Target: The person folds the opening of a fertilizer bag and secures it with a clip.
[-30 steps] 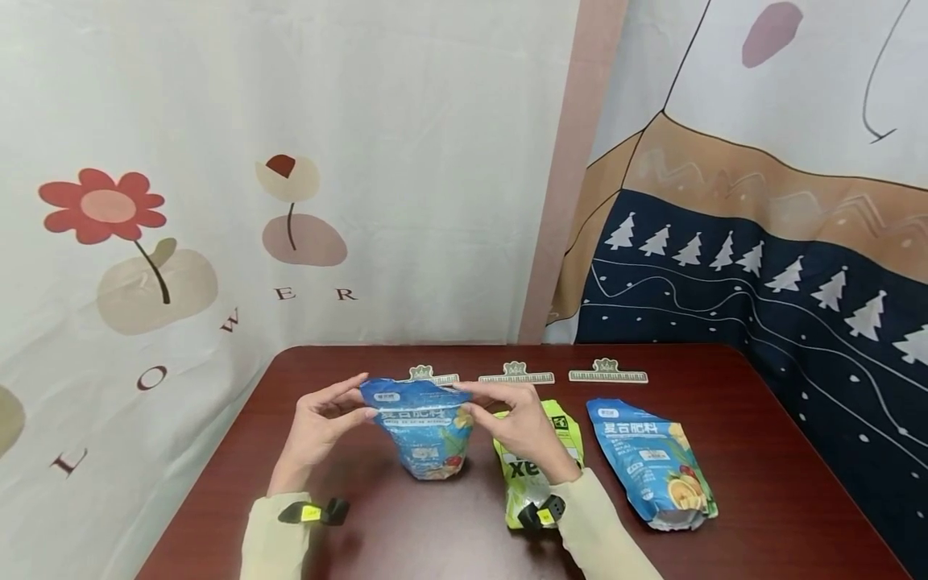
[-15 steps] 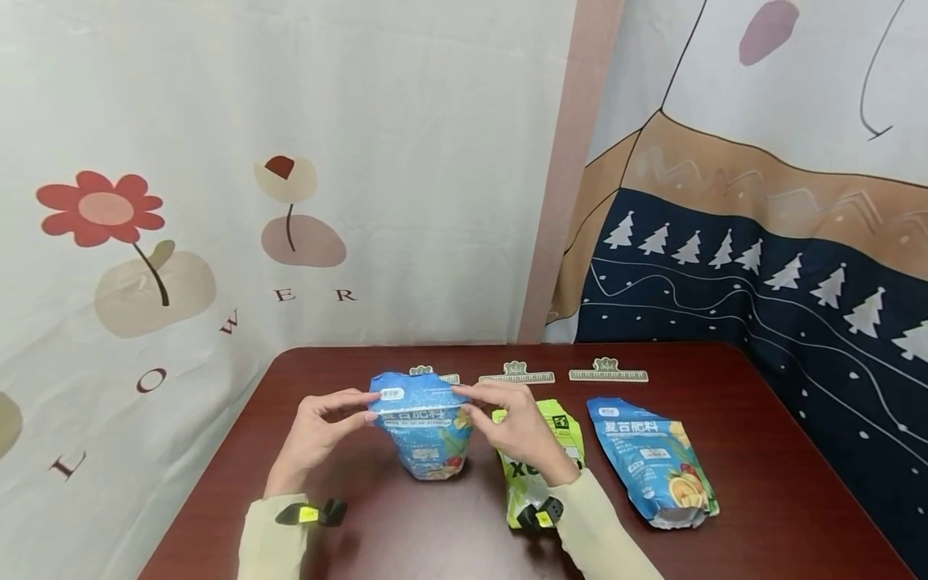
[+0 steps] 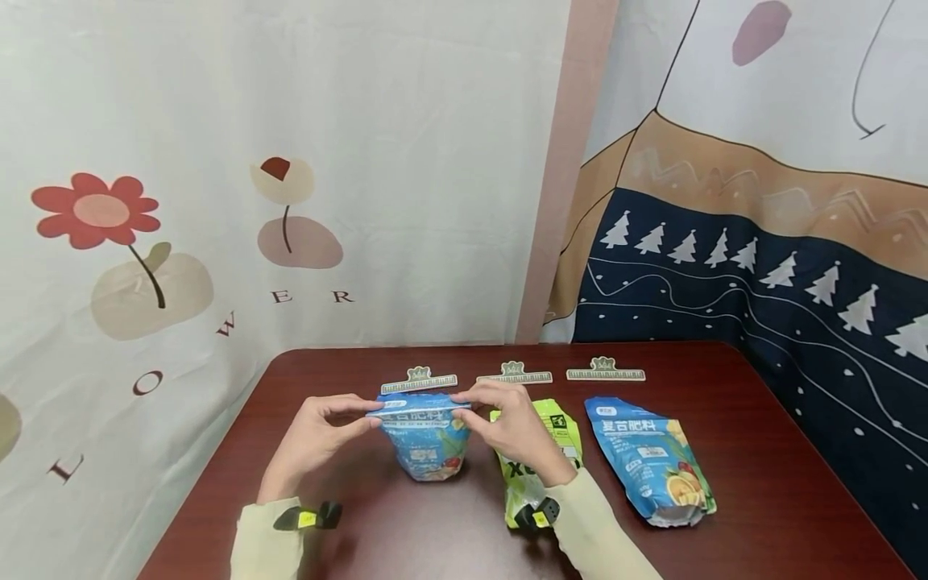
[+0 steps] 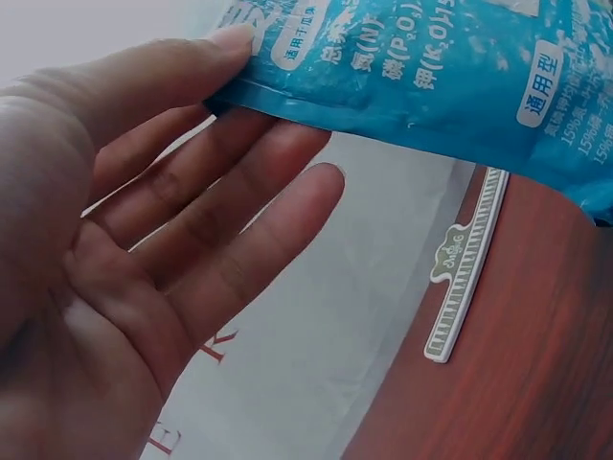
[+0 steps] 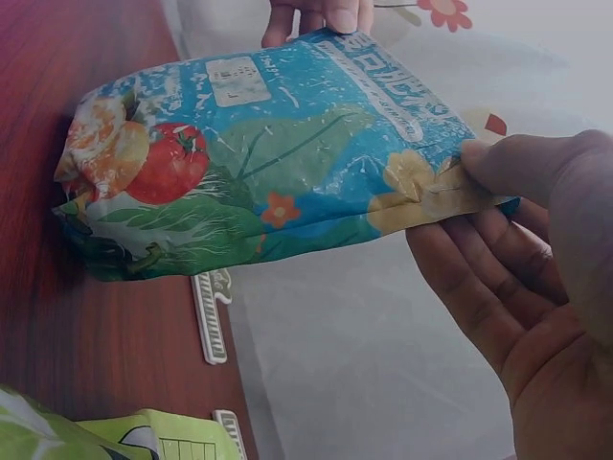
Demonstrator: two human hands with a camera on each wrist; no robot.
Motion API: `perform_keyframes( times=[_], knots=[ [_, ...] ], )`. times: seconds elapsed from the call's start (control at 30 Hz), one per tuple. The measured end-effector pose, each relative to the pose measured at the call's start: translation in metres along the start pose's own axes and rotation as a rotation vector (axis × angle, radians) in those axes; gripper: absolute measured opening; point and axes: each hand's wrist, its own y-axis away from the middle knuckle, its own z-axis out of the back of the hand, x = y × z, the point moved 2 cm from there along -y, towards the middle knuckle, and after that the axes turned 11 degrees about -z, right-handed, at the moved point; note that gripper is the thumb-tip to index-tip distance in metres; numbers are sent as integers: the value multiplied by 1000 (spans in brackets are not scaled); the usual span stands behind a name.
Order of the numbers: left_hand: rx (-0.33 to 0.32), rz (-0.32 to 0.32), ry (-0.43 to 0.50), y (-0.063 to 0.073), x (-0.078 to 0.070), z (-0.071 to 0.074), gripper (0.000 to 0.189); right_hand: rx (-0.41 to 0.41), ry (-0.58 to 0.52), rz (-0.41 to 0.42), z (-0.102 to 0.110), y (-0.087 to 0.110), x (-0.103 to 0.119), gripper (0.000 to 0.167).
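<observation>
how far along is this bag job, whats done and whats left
Done: little that shows; one blue bag stands upright on the table. In hand: the left hand and right hand pinch its top, which looks folded over. Left, probably: clipping it, since three clips lie unattached at the back; the green bag and other blue bag show no clip either.

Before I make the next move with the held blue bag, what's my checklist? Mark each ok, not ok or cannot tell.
1. Left hand pinching one side of the held bag near its top: ok.
2. Right hand pinching the opposite side: ok.
3. Held bag upright on the table: ok.
4. All three clips in view, off the bag: ok.
5. Green bag clear of the right hand in the head view: not ok, partly covered.
6. Held bag's top sealed: cannot tell.
</observation>
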Motion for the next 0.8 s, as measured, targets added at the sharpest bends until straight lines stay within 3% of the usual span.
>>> perform_keyframes(
  times=[0.33, 0.67, 0.8],
  knots=[
    [10, 25, -73, -1, -7, -1, 10, -7, 43, -9, -1, 1, -2, 9],
    [6, -109, -114, -3, -14, -2, 11, -27, 24, 34, -2, 1, 1, 8],
    [32, -71, -88, -4, -17, -7, 12, -21, 28, 31, -4, 1, 2, 7]
  ],
)
